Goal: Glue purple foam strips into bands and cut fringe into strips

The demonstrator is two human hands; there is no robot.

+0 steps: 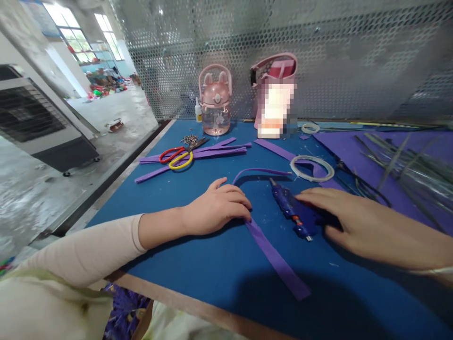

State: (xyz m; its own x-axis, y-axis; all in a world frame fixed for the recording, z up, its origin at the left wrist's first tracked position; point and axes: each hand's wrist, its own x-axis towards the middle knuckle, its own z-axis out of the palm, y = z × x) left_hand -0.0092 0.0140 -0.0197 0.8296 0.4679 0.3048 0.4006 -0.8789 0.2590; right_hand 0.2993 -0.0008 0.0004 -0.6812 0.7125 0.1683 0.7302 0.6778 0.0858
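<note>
My left hand (224,208) rests on the blue tabletop with its fingers closed over a purple strip (274,259). The flat, wide part of the strip runs toward the front edge. Its narrow, folded-looking part curves up and away behind my fingers. A dark blue glue gun (288,205) lies on its side to the right, nozzle pointing away. Beside its handle is my right hand (350,219), fingers stretched out and thumb apart. Its fingertips are right by the gun's body; whether they touch it cannot be made out.
Red-and-yellow-handled scissors (181,158) lie across purple strips (219,152) at the back left, near small metal pieces (190,139). A pink bottle (215,108) and a pink container (260,101) stand behind. A tape roll (312,168), purple sheet (339,141) and dark stems lie right.
</note>
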